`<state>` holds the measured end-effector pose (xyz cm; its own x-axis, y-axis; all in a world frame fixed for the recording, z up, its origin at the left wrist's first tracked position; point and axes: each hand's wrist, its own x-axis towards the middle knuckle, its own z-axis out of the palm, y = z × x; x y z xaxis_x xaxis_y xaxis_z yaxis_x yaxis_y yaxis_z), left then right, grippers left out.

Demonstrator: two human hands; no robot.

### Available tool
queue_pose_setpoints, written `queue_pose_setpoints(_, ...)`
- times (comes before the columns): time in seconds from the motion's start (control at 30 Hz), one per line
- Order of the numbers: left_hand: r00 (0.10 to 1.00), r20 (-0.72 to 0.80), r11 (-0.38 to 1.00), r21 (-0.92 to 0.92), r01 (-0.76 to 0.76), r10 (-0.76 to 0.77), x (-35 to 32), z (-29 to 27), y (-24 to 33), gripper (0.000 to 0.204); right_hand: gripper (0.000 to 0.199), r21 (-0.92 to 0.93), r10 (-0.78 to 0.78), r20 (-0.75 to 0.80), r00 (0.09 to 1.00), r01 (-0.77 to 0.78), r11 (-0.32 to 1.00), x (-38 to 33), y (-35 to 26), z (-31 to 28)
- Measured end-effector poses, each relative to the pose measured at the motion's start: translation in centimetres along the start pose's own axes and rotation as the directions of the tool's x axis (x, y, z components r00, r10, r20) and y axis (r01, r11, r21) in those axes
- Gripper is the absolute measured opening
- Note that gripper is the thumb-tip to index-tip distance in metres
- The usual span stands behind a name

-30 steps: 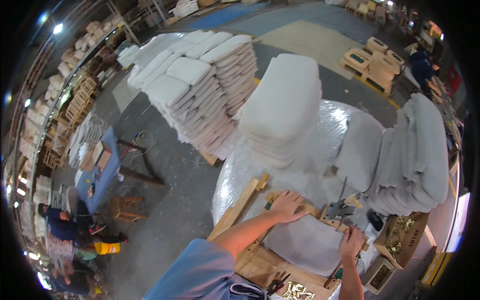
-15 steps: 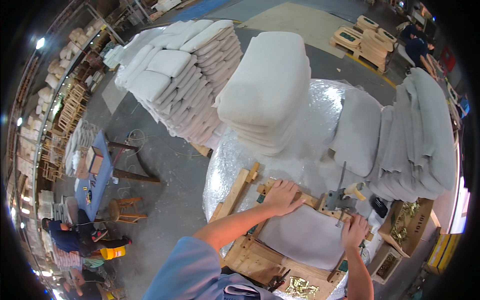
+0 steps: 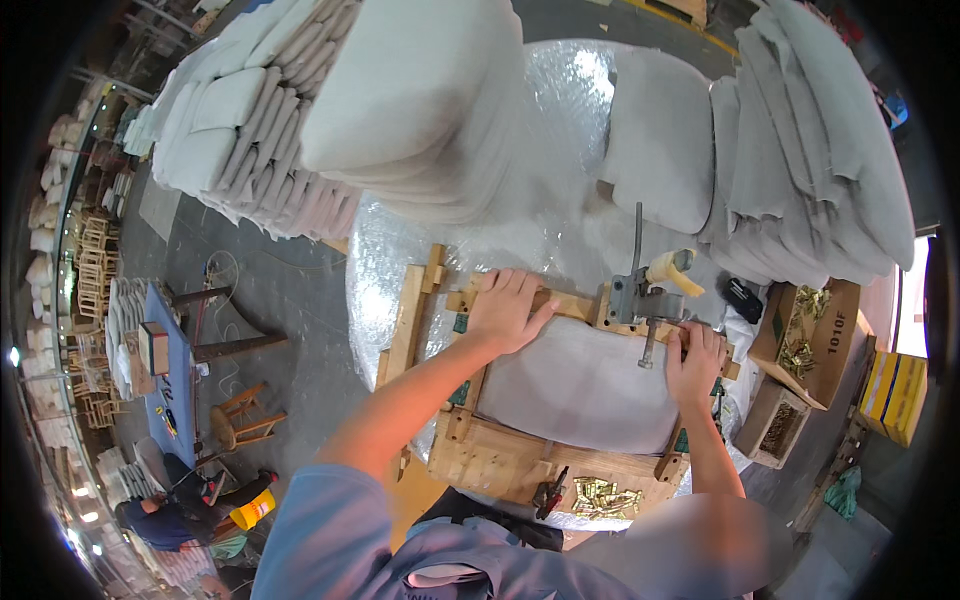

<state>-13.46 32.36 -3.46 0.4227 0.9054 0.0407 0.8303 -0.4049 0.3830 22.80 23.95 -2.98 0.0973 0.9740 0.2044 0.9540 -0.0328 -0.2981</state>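
Note:
A white padded seat panel (image 3: pixel 585 385) lies inside a wooden jig frame (image 3: pixel 500 460) on a table wrapped in bubble film (image 3: pixel 570 200). My left hand (image 3: pixel 505 310) lies flat, fingers spread, on the frame's far rail and the panel's far left corner. My right hand (image 3: pixel 695 362) pinches the panel's far right edge. Just beyond it a grey pneumatic staple gun (image 3: pixel 645 290) with a cream handle rests on the rail; neither hand holds it.
Stacks of grey cushions (image 3: pixel 410 90) and folded fabric (image 3: pixel 820 150) crowd the table's far side. Cardboard boxes of brass staples (image 3: pixel 810 345) stand at the right. Loose staple strips (image 3: pixel 605 495) and pliers (image 3: pixel 547 492) lie on the near rail. A person (image 3: pixel 170 505) crouches on the floor, lower left.
The view has dipped down and closer to the jig. My left hand stays on the far rail. My right hand has moved up to the panel's far right edge, beside the staple gun.

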Motion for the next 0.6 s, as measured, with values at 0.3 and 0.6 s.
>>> queue_pose_setpoints(0.3, 0.999, -0.026, 0.999, 0.043, 0.021, -0.020, 0.4, 0.1, 0.3, 0.040, 0.024, 0.034, 0.009, -0.029, 1.000, -0.008, 0.999, -0.5, 0.9, 0.3)
queue_pose_setpoints(0.6, 0.996, -0.094, 1.000, 0.024, -0.003, 0.006, -1.0, 0.7, 0.1, 0.034, 0.029, 0.887, 0.192, -0.045, 0.980, -0.049, 0.459, 8.9, -13.1, -12.2)
